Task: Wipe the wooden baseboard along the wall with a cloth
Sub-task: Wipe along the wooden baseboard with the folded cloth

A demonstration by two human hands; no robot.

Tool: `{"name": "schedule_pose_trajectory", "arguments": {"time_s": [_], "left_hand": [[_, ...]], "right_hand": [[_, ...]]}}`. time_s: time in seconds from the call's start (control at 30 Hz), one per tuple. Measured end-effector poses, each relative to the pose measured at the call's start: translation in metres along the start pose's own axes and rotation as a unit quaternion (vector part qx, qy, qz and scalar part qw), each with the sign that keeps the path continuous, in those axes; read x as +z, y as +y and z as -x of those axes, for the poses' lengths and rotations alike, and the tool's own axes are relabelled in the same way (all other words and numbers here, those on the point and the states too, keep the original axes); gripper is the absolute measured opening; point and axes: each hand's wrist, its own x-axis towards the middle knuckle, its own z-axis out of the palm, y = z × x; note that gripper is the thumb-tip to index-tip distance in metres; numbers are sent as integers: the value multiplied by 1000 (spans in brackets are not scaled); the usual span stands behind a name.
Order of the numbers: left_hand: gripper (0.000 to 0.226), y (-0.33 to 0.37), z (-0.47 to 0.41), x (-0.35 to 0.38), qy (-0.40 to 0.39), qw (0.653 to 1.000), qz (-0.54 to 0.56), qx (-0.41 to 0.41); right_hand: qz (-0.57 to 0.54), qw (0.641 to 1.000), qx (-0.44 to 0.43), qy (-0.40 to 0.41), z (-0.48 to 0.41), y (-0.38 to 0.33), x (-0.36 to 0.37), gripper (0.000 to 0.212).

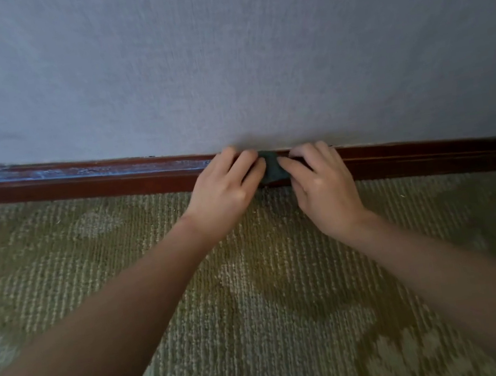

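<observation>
wooden baseboard point(79, 184): left hand point(226, 186), right hand point(320, 184) grip cloth point(272, 168).

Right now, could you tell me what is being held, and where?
The left hand and the right hand grip the green cloth by its opposite ends.

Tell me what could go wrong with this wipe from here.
The cloth is bunched small between the left hand and right hand, so it may skip parts of the baseboard. The pale dust left of the hands could fall onto the carpet or smear the wall.
</observation>
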Motion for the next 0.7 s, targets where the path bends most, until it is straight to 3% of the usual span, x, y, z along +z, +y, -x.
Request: {"name": "schedule_pose_trajectory", "arguments": {"time_s": [0.27,0.4,0.6,0.7], "left_hand": [[27,7,3,5,-16,999,21,-35],[23,11,-3,7,-21,999,14,-25],[18,13,-9,10,-51,999,-6,11],[17,-3,4,3,-55,998,-13,20]], "right_hand": [[27,999,-8,-32,2,1,4,33],[56,995,-59,-62,2,16,-5,38],[42,999,11,-21,10,10,-4,39],[28,999,6,-13,4,-4,6,39]]}}
